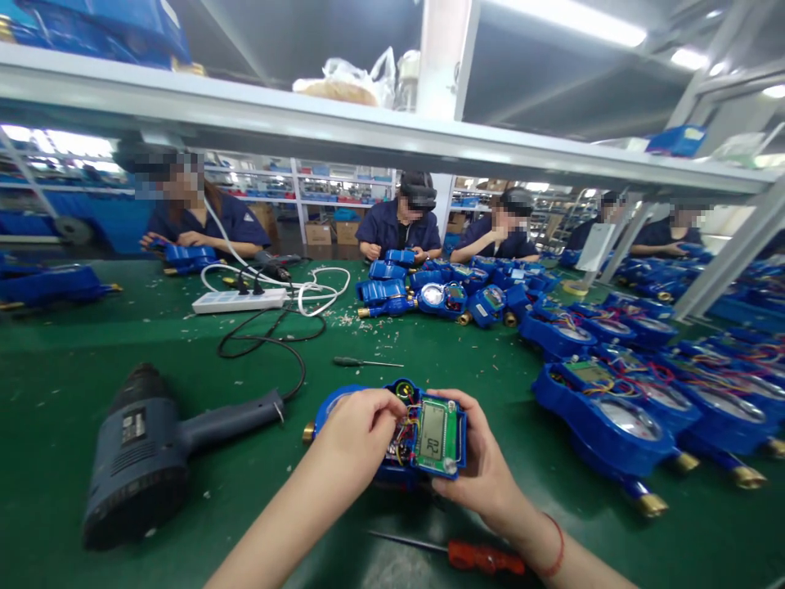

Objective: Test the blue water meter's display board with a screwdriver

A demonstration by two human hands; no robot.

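In front of me on the green table lies a blue water meter [343, 398] with brass pipe ends, its electronics housing open and full of coloured wires [401, 433]. My right hand [484, 458] grips a green circuit board with a small display [433, 429] in its blue frame, at the right side of the meter. Over the wires, my left hand [361, 429] has its thumb and fingers pinched together; what they hold is hidden. A red-handled screwdriver [484, 558] lies close below my right hand. Beyond the meter is a thin dark-handled screwdriver [368, 362].
A grey heat gun [144, 450] lies at left, its cord running towards a white power strip [239, 301]. Several blue meters [613, 417] crowd the right side, more [429, 290] the far middle. A shelf [368, 135] spans overhead. Co-workers [401, 221] sit opposite.
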